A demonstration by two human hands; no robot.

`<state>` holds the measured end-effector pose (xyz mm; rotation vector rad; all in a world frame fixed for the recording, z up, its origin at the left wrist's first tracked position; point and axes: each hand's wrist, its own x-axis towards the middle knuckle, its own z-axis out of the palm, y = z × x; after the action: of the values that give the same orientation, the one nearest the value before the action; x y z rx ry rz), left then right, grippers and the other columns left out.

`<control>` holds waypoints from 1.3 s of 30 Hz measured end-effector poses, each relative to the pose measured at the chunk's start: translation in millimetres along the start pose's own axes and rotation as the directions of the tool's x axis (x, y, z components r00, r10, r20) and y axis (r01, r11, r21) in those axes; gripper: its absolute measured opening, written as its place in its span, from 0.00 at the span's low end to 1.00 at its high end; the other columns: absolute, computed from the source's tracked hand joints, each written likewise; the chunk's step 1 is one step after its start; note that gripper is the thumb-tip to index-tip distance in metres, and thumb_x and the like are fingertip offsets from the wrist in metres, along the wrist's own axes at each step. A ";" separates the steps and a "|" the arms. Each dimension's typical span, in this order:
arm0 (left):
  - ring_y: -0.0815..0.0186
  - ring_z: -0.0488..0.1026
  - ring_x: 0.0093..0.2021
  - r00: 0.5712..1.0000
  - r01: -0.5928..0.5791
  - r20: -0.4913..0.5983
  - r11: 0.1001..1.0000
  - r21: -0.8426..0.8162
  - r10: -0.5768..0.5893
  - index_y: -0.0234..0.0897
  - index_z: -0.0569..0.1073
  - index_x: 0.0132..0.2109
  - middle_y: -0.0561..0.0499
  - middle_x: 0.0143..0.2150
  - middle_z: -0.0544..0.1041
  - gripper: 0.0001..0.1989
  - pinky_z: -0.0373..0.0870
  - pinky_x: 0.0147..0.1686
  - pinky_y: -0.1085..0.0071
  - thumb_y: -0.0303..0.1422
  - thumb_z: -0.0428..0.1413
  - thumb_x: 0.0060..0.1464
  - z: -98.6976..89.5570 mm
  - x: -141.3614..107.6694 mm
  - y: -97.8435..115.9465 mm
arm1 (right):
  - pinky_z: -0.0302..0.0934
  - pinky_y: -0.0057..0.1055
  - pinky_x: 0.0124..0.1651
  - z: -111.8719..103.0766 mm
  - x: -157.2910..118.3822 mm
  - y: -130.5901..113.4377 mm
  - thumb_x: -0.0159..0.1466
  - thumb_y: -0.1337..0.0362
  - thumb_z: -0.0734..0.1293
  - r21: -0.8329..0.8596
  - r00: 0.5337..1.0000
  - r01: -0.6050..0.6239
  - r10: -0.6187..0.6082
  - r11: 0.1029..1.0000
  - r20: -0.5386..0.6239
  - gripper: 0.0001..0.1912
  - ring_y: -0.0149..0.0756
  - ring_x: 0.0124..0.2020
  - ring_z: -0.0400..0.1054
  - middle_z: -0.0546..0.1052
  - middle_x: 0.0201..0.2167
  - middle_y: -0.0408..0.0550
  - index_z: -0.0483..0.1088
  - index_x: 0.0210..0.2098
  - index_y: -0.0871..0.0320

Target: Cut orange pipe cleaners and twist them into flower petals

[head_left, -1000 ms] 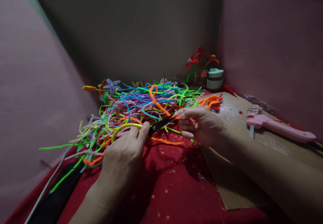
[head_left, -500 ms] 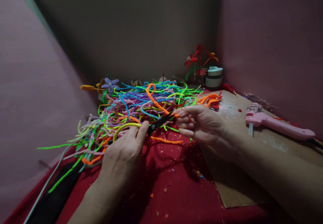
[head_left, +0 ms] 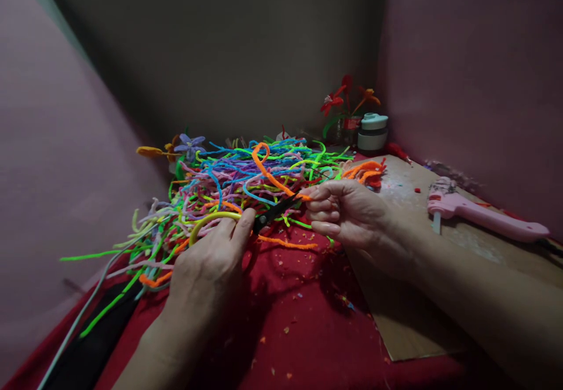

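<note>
My left hand (head_left: 211, 261) is closed round the yellow handles of a pair of scissors (head_left: 268, 217), whose dark blades point up and right. Between the fingertips of my right hand (head_left: 343, 211), an orange pipe cleaner (head_left: 277, 183) is pinched near its lower end. Its far end is bent into a loop above the pile. The blade tips meet the orange stem right beside my right fingertips; whether they are closed on it I cannot tell. Behind both hands spreads a heap of many-coloured pipe cleaners (head_left: 237, 170). A loose orange piece (head_left: 288, 243) lies below the scissors.
A pink glue gun (head_left: 488, 217) rests on a brown board (head_left: 417, 331) at the right. Red and orange pipe-cleaner flowers (head_left: 347, 97) stand at the back beside a lidded jar (head_left: 373, 135). Small clippings are scattered on the red cloth (head_left: 316, 343). A pale cable (head_left: 88, 308) runs along the left.
My left hand and the scissors have shifted slightly left. The blades remain at the orange pipe cleaner, and my right hand keeps its pinch almost in place.
</note>
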<state>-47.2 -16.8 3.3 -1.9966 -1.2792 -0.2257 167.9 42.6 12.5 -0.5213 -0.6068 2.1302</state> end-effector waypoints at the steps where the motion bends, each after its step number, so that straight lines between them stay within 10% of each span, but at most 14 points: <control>1: 0.61 0.73 0.30 1.000 -0.002 -0.008 1.000 0.014 0.002 0.33 0.64 0.55 0.45 0.36 0.75 0.22 0.60 0.22 0.71 0.22 0.45 0.52 -0.4 0.3 0.1 | 0.38 0.19 0.15 -0.5 0.3 -0.3 0.50 0.77 0.60 0.007 1.000 -0.005 0.005 1.000 0.007 0.10 0.21 0.16 0.37 0.48 0.14 0.35 0.56 0.17 0.60; 13: 0.63 0.71 0.25 0.999 0.006 -0.050 0.995 0.100 -0.001 0.35 0.65 0.55 0.45 0.37 0.77 0.21 0.55 0.19 0.70 0.23 0.44 0.54 -2.9 -0.1 0.9 | 0.37 0.19 0.14 -3.0 2.1 -1.2 0.52 0.77 0.59 -0.008 0.999 -0.042 0.042 0.999 0.020 0.11 0.20 0.15 0.36 0.48 0.14 0.35 0.55 0.17 0.60; 21: 0.61 0.75 0.39 0.997 0.080 0.020 0.936 -0.342 -0.078 0.35 0.65 0.54 0.43 0.44 0.76 0.19 0.69 0.32 0.70 0.27 0.42 0.56 11.0 -2.2 -4.1 | 0.41 0.21 0.15 0.7 -0.8 9.0 0.51 0.72 0.67 -0.326 0.967 0.254 -0.251 0.911 0.052 0.06 0.21 0.14 0.44 0.53 0.12 0.35 0.64 0.21 0.61; 24: 0.65 0.74 0.35 0.964 0.260 0.125 0.718 -0.646 -0.237 0.38 0.66 0.51 0.48 0.40 0.77 0.16 0.69 0.35 0.72 0.32 0.47 0.56 8.3 2.5 -0.1 | 0.42 0.21 0.15 1.9 -1.5 11.0 0.52 0.68 0.68 -0.411 0.951 0.301 -0.304 0.861 0.059 0.09 0.20 0.14 0.46 0.55 0.12 0.35 0.64 0.20 0.61; 27: 0.71 0.71 0.24 0.859 0.423 0.320 0.203 -0.883 -0.399 0.39 0.66 0.48 0.53 0.32 0.75 0.16 0.68 0.25 0.76 0.33 0.55 0.51 -6.6 9.3 7.7 | 0.42 0.21 0.15 5.3 -4.3 13.2 0.53 0.66 0.68 -0.478 0.961 0.274 -0.262 0.835 0.093 0.08 0.20 0.13 0.46 0.55 0.11 0.35 0.66 0.21 0.61; 31: 0.74 0.68 0.20 0.771 0.338 0.465 -0.340 -0.878 -0.434 0.40 0.65 0.46 0.55 0.31 0.74 0.20 0.64 0.18 0.80 0.29 0.60 0.44 -26.7 16.9 19.0 | 0.45 0.23 0.16 7.6 -6.8 24.0 0.53 0.65 0.68 -0.587 0.974 0.228 -0.194 0.777 0.121 0.07 0.22 0.14 0.50 0.62 0.13 0.39 0.69 0.22 0.62; 39: 0.76 0.67 0.20 0.718 0.311 0.588 -0.583 -0.750 -0.372 0.32 0.69 0.34 0.54 0.26 0.71 0.09 0.65 0.20 0.81 0.26 0.61 0.43 -26.1 20.4 25.1 | 0.51 0.24 0.26 7.6 -11.7 46.6 0.54 0.63 0.69 -0.725 0.965 0.261 -0.199 0.637 0.172 0.07 0.23 0.22 0.56 0.67 0.19 0.40 0.73 0.25 0.62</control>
<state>-10.0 -25.4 19.9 -2.2054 -2.0904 -2.8251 141.8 6.6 -7.0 -0.7499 -1.5392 1.5841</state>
